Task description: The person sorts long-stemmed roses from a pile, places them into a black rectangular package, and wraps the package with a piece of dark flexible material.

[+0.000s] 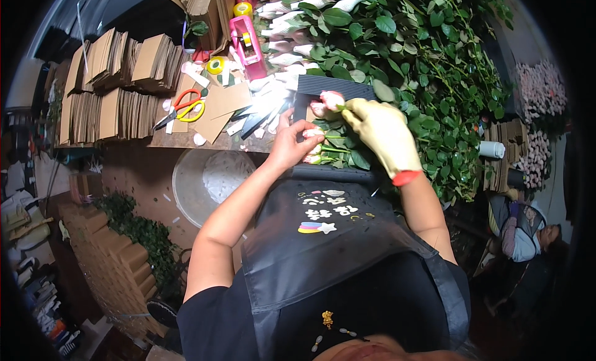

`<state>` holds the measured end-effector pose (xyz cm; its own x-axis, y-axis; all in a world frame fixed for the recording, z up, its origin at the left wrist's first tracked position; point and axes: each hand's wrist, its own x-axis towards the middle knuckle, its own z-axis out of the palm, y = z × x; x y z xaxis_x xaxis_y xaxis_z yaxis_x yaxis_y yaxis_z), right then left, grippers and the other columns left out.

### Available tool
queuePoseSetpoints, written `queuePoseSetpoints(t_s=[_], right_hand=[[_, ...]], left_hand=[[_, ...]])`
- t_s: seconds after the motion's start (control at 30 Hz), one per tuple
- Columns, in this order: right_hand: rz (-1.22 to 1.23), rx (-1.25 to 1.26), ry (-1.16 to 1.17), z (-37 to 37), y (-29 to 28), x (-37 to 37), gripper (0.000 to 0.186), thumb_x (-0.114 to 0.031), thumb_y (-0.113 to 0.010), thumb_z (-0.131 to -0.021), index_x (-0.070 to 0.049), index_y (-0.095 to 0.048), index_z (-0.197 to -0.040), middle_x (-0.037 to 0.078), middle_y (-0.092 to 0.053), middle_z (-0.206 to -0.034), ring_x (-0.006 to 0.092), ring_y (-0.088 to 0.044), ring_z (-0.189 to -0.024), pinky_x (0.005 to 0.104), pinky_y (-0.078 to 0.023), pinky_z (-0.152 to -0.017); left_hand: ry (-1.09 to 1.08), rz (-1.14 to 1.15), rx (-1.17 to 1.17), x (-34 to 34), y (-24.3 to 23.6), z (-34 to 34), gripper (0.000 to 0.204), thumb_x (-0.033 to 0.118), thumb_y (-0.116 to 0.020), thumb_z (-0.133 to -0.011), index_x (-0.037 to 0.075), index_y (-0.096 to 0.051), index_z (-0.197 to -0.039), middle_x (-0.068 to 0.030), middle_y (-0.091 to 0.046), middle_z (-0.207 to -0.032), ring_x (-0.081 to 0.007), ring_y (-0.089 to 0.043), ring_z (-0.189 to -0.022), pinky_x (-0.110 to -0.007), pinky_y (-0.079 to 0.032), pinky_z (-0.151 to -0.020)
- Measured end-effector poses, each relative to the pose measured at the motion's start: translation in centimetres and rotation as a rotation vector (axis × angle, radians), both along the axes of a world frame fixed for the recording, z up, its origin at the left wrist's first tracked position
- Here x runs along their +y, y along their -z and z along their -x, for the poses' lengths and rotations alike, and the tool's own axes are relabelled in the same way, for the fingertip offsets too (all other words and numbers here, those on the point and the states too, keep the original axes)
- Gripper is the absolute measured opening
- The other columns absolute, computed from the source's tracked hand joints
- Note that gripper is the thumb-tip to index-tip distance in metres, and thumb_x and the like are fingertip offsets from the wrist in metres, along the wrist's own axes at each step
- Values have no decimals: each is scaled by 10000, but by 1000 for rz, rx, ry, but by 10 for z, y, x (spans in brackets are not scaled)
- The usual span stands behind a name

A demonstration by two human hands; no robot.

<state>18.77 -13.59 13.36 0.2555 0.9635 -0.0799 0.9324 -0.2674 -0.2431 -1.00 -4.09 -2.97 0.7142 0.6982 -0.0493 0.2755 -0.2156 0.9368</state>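
My left hand [293, 143], bare, is bent round the heads of several pink-and-white roses [313, 149], its thumb pressing on them. Their green stems point right across a dark ribbed mat [332, 84] at the table's near edge. My right hand [383, 132] wears a cream rubber glove with a red cuff. Between its thumb and fingers it pinches a pink rose [332, 100] just below the bloom, above the mat. Another pink bloom [318, 109] sits close by on its left. Part of a brown cardboard sheet [301, 107] shows beneath the flowers.
Leafy rose stems [428, 81] are heaped on the right, with white-netted blooms [288, 25] at the back. Red-and-yellow scissors [189, 106], a pink tape dispenser [248, 47] and stacked cardboard pieces [121, 115] lie left. A white tub [214, 178] stands below the table. Another person [518, 227] is far right.
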Motion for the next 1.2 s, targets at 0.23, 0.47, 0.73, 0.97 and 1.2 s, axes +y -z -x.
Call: queuePoseSetpoints(t_s=[0.23,0.47,0.73,0.97,1.2], right_hand=[[52,19,-66,-1,21,3,305,-346,-590,-1007,-50,-659,-1026,180,-741,-869,371,-725,-849,467,-562,-805],[84,233,-27,2,47,13,234,-302,-632,-965,-115,-713,-1079,159,-741,-890,360,-719,-885,470,-553,-829],[22,13,-173,2,55,10,205,-294,-638,-965,-107,-688,-1037,139,-738,-886,351,-715,-862,454,-556,-829],[-69,-55,-35,2,37,0,243,-313,-569,-1019,-85,-642,-1062,163,-737,-889,341,-733,-852,447,-571,-801],[-27,-65,43,26,13,-15,314,-291,-596,-1013,-70,-656,-1228,164,-725,-873,334,-716,-825,433,-564,-791]], left_hand=[[6,15,9,-1,0,-3,354,329,-874,-828,126,-760,-1094,-298,-383,-1494,-453,-285,-1516,-505,-337,-1196],[-24,-50,-22,-4,10,-2,541,324,-876,-823,117,-645,-1266,-265,-431,-1429,-435,-347,-1468,-484,-342,-1184],[18,39,13,7,-15,-10,611,290,-869,-802,141,-610,-1334,-268,-517,-1341,-411,-452,-1363,-475,-425,-1113],[-80,125,41,6,-38,-14,379,296,-839,-855,150,-726,-1186,-189,-527,-1215,-323,-583,-1165,-432,-479,-1033],[-103,231,-66,5,-31,-17,329,275,-844,-850,129,-735,-1124,-194,-546,-1243,-344,-505,-1301,-433,-418,-1103]])
